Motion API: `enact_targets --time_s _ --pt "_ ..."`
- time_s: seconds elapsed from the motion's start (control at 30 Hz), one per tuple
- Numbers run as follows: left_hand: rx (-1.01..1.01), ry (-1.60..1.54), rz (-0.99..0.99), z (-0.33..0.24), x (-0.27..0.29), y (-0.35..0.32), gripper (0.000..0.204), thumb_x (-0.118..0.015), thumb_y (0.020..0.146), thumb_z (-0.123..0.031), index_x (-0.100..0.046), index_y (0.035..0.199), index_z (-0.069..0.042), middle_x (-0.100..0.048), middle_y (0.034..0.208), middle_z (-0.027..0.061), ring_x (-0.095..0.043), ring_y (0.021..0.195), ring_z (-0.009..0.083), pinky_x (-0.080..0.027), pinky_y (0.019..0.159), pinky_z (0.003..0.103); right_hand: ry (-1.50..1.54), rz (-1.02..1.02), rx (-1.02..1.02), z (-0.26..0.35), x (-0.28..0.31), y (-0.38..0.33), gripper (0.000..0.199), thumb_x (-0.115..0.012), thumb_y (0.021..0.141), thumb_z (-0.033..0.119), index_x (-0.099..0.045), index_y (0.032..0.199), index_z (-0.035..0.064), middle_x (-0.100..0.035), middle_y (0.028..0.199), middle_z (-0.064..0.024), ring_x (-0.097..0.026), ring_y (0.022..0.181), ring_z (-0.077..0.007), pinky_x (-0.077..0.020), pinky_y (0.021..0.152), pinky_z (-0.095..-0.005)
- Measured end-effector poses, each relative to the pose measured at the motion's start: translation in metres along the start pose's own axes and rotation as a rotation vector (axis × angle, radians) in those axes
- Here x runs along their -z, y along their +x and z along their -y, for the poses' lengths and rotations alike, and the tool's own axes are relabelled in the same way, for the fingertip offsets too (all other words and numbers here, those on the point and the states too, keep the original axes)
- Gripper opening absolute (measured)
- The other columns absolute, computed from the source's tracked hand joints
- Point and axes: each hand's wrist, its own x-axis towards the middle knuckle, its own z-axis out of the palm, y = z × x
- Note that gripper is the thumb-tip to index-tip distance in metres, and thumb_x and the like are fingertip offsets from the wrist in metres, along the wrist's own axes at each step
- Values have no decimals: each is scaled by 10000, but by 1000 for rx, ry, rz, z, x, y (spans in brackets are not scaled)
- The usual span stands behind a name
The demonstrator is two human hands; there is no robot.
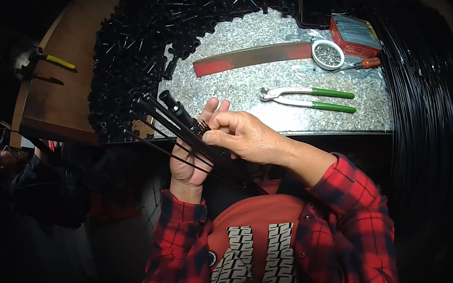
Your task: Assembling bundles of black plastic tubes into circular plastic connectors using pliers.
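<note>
My left hand [184, 175], palm up under the work, holds several thin black rods [164, 116] that fan out toward the upper left. A short black cylindrical piece [173, 103] with a hollow end lies along them, above the palm. Thumb and forefinger of my right hand [252, 139] are pinched together at the inner end of that piece, against small dark wire-like ends. What exactly the pinch holds is too small to make out. Both hands are in front of the table's near edge. Beyond them, pincers [332, 107] with green handles lie on the speckled tabletop [226, 99].
A heap of black tubular parts [134, 62] covers the left and back. A worn flat strip [253, 60], a white bowl [314, 55] of small metal pieces, a red box [356, 49] and a screwdriver [369, 63] lie beyond. Long black rods [432, 82] hang at right; another person [12, 160] is left.
</note>
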Motion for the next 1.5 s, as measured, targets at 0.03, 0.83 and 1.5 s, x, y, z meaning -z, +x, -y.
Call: enact_targets --time_s 0.03,0.83,1.5 --pt "-32 57 5 0 -2 1 658 -647 855 -329 -371 1367 -21 -267 1470 231 -235 1375 387 -243 1120 498 52 -8 -3 3 -1 0 234 -572 939 268 -573 823 64 -511 678 38 -483 558 -41 -400 504 -205" --pt "-621 812 -554 -51 -22 -41 200 -674 823 6 -605 1008 34 -653 943 106 -628 835 160 -506 799 279 -321 -176 413 17 -52 33 291 -692 802 145 -472 687 -6 -519 636 -157 -543 579 -310 -414 526 -387" --pt "-566 723 -313 -59 -12 -50 479 -760 785 -239 -539 1106 40 -603 996 117 -622 891 209 -521 801 325 2 108 -15 30 -35 33 250 -709 838 213 -577 740 25 -569 685 -3 -499 574 -56 -417 492 -229"
